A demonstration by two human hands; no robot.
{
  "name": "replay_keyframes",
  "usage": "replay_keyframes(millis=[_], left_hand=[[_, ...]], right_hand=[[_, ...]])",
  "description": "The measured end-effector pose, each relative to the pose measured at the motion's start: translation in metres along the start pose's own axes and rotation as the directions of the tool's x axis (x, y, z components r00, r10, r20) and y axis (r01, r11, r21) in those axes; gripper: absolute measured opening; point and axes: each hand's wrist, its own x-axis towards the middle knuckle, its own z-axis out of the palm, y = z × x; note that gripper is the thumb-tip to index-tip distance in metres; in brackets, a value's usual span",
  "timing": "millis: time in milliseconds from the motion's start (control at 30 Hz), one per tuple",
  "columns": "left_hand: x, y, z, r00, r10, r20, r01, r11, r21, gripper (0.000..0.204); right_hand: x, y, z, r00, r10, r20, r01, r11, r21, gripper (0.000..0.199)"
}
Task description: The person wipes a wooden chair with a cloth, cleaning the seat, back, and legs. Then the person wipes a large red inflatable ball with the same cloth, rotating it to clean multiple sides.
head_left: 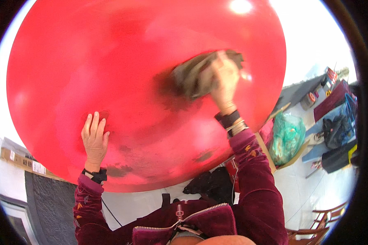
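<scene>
Left hand (pixel 95 139) rests flat, fingers released, on a huge red balloon (pixel 110 73). Right hand (pixel 223 79), farther right, grasps a dark rag (pixel 190 75) against it

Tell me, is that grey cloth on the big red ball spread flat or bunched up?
Bunched up: the grey cloth shows folds, gripped by the right hand against the glossy red ball.

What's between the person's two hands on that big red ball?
Only bare, glossy red ball surface, with some dark smudges, lies between the flat left hand and the right hand pressing a grey cloth, seen in the head view.
</scene>
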Motion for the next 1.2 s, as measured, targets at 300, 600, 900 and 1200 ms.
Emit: replay_keyframes(millis=[300, 600, 900, 1200], left_hand=[[-0.005, 0.006, 0.009, 0.997, -0.069, 0.021, 0.070, 0.995, -0.067, 0.065], [-0.010, 0.006, 0.014, 0.990, -0.127, 0.066, 0.132, 0.989, -0.074, 0.056], [-0.020, -0.005, 0.013, 0.992, -0.090, 0.084, 0.095, 0.994, -0.057, 0.057], [-0.005, 0.004, -0.002, 0.999, -0.038, -0.002, 0.037, 0.998, -0.046, 0.056]], right_hand=[[0.124, 0.034, 0.019, 0.896, 0.391, -0.210, -0.426, 0.890, -0.164, 0.054], [0.128, -0.194, 0.077, 0.960, -0.147, 0.239, 0.138, 0.989, 0.051, 0.053], [0.084, -0.244, 0.089, 0.901, -0.419, 0.113, 0.370, 0.878, 0.302, 0.036], [0.073, 0.025, -0.005, 0.994, 0.038, -0.098, -0.052, 0.989, -0.141, 0.059]])
